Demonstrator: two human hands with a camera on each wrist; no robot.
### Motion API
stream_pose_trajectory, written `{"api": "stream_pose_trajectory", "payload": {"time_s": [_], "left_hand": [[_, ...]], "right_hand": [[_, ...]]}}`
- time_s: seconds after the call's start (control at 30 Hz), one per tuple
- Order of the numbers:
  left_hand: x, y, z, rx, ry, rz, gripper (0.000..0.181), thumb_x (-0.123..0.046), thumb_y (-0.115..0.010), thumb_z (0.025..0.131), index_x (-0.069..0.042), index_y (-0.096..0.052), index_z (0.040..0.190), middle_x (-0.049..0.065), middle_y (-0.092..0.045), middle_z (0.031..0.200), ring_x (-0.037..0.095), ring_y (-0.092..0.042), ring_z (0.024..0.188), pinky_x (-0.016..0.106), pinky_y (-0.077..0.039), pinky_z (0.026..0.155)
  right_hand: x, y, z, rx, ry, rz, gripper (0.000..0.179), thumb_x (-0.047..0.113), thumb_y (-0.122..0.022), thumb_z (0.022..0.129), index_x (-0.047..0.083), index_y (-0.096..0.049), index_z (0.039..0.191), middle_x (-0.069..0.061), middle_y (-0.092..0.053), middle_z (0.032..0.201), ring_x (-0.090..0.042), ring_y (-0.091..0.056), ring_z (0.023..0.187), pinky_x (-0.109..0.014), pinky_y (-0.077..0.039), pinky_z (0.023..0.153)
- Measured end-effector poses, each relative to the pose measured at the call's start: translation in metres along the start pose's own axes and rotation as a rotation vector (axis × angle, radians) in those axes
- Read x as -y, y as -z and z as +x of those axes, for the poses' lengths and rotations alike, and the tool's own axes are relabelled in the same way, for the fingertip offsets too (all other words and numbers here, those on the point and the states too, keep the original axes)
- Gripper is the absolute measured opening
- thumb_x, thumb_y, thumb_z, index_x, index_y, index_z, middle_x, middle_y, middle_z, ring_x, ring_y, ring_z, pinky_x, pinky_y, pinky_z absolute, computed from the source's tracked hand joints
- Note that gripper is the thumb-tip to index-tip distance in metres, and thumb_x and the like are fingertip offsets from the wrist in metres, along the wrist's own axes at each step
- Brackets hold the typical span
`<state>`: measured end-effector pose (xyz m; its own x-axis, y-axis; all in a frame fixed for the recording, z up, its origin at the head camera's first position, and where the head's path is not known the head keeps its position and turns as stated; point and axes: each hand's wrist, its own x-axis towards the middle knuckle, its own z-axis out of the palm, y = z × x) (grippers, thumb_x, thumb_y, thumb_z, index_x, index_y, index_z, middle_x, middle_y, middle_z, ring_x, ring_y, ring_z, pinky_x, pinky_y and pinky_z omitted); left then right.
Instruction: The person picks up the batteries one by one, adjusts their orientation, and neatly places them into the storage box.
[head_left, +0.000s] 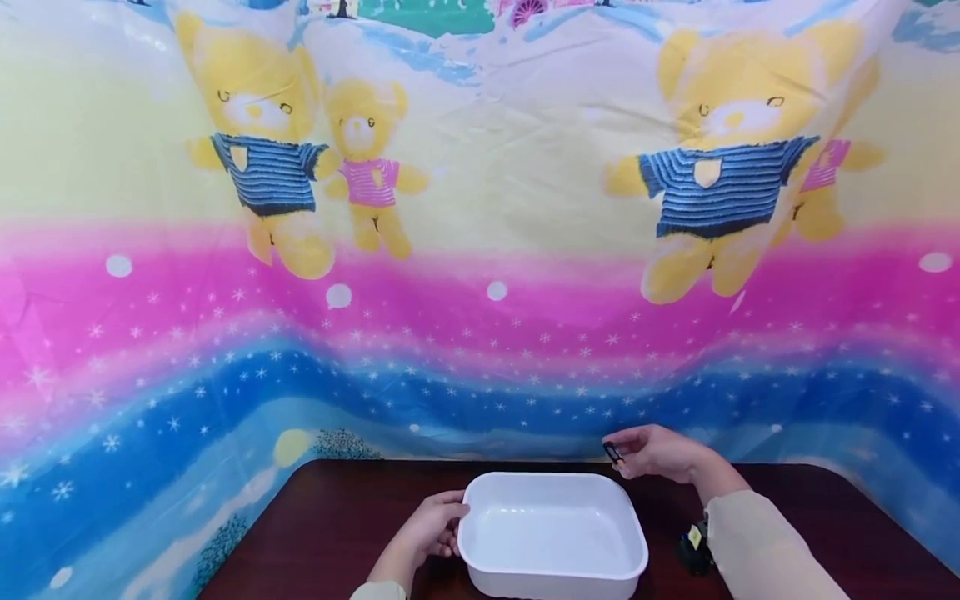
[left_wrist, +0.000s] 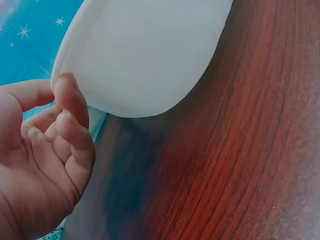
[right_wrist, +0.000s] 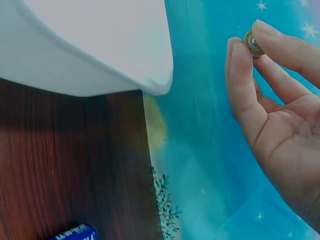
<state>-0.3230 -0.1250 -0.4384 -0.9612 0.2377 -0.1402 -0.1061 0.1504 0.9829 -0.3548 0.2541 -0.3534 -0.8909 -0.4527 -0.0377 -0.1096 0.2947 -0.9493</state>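
A cloth backdrop (head_left: 480,333) hangs behind the hands, printed with yellow bears in striped shirts, snowflakes and wavy bands of pink and blue. In front of it a dark reddish-brown table (head_left: 337,525) runs beneath both hands.

The left hand (head_left: 435,527) grips the rim of a white tub (head_left: 555,587), which stands between the hands, to the right of the left one. The right hand (head_left: 660,454) pinches a small dark battery (head_left: 613,454) between thumb and fingertips, beyond the tub's far right corner and apart from it. One round, brass-coloured end shows in the right wrist view.

To handle this well, the pinch should be firm but light, on the battery's sides, since a smooth round body could twist or slip if squeezed at an edge. The left hand does best to steady the rim without pulling; a tub like this may slide easily on a polished top (that is a guess from its look).

The table has a streaky wood grain and takes soft shadows near the left hand. In the right wrist view a blue battery (right_wrist: 77,234) lies on the wood, well apart from the right hand's fingers. Beside the right sleeve (head_left: 765,542) is a black object (head_left: 696,546) with a yellow patch; I cannot tell what it is.
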Motion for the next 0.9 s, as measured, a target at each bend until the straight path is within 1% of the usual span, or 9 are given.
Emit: {"api": "stream_pose_trajectory", "payload": {"time_s": [0.1,0.2,0.4,0.5,0.63,0.7,0.8,0.9], "left_hand": [[0.001,0.001,0.002,0.016,-0.002,-0.001,0.049,-0.019,-0.054,0.090,0.002,-0.044,0.134,0.003,-0.049,0.060,0.009,-0.048,0.041,0.017,-0.043,0.040],[0.001,0.003,0.003,0.026,-0.001,0.000,0.052,-0.020,-0.055,0.090,0.001,-0.042,0.135,0.004,-0.049,0.060,0.009,-0.049,0.040,0.018,-0.043,0.039],[0.002,0.004,0.007,0.041,-0.002,0.015,0.052,-0.020,-0.054,0.088,0.001,-0.042,0.135,0.004,-0.050,0.059,0.010,-0.050,0.040,0.019,-0.044,0.039],[0.002,0.004,0.005,0.046,-0.002,0.017,0.052,-0.019,-0.053,0.088,0.001,-0.042,0.134,0.004,-0.050,0.060,0.010,-0.050,0.041,0.019,-0.045,0.040],[0.002,0.006,0.002,0.027,0.015,0.032,0.050,-0.019,-0.052,0.089,0.001,-0.041,0.134,0.004,-0.049,0.061,0.011,-0.049,0.041,0.020,-0.045,0.040],[0.001,0.007,0.002,0.018,0.021,0.042,0.050,-0.019,-0.052,0.089,0.001,-0.041,0.134,0.005,-0.049,0.061,0.011,-0.049,0.041,0.020,-0.045,0.040],[-0.001,0.005,0.004,0.031,0.028,0.045,0.052,-0.020,-0.052,0.091,-0.001,-0.039,0.137,0.006,-0.050,0.064,0.012,-0.050,0.043,0.021,-0.047,0.042],[-0.003,0.004,0.006,0.044,0.031,0.045,0.053,-0.021,-0.052,0.092,-0.001,-0.037,0.139,0.007,-0.050,0.065,0.012,-0.050,0.044,0.021,-0.047,0.042]], "right_hand": [[0.000,-0.005,0.003,0.014,-0.005,0.006,0.063,-0.004,-0.068,0.078,-0.011,-0.040,0.133,-0.023,-0.052,0.117,-0.032,-0.059,0.102,-0.046,-0.051,0.085],[0.000,-0.011,0.007,0.019,-0.010,0.011,0.062,-0.004,-0.069,0.077,-0.010,-0.042,0.132,-0.025,-0.051,0.121,-0.031,-0.058,0.102,-0.046,-0.051,0.085],[-0.004,-0.019,0.020,0.021,-0.042,0.018,0.062,-0.005,-0.070,0.076,-0.008,-0.043,0.132,-0.020,-0.054,0.117,-0.032,-0.058,0.102,-0.044,-0.052,0.084],[-0.007,-0.025,0.030,0.022,-0.060,0.017,0.062,-0.007,-0.069,0.075,-0.008,-0.044,0.132,-0.018,-0.056,0.113,-0.029,-0.058,0.100,-0.042,-0.053,0.083],[-0.012,-0.035,0.043,0.041,-0.055,0.067,0.062,-0.008,-0.069,0.075,-0.006,-0.045,0.132,-0.018,-0.055,0.114,-0.027,-0.058,0.100,-0.041,-0.053,0.083],[-0.015,-0.038,0.048,0.053,-0.042,0.107,0.063,-0.009,-0.068,0.076,-0.006,-0.043,0.133,-0.020,-0.055,0.117,-0.030,-0.057,0.103,-0.041,-0.052,0.084],[-0.018,-0.040,0.053,0.043,-0.027,0.149,0.065,-0.011,-0.067,0.075,-0.006,-0.042,0.134,-0.020,-0.056,0.116,-0.034,-0.056,0.106,-0.041,-0.052,0.084],[-0.022,-0.041,0.056,0.049,-0.008,0.178,0.066,-0.012,-0.066,0.075,-0.006,-0.040,0.135,-0.019,-0.058,0.114,-0.035,-0.056,0.107,-0.040,-0.052,0.085]]}}
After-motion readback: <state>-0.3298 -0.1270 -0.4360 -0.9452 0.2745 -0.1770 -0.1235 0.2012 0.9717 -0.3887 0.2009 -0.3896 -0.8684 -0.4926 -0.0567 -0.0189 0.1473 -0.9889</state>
